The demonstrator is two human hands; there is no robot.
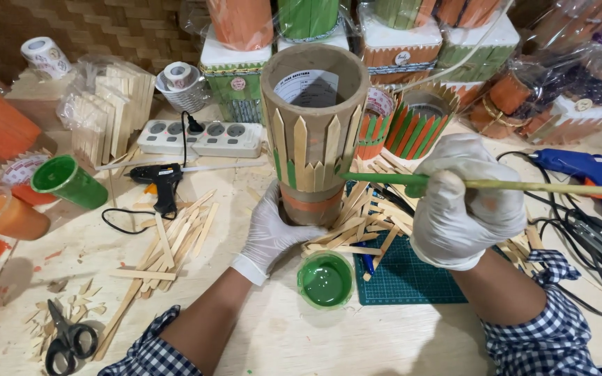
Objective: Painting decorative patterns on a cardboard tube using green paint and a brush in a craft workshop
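Grip the brown cardboard tube (313, 132) steady in your left hand (271, 233); your right hand (458, 202), fingers closed around the green-tipped wooden brush (482, 184), should stroke lightly.

A tall cardboard tube (313, 132) stands upright, open end up, ringed with pointed wooden sticks, some painted green, above an orange band. A thin brush (482, 184) with a green-smeared handle lies level to the tube's right, its tip touching the sticks. Just below the tube's base sits a cup of green paint (325, 280).
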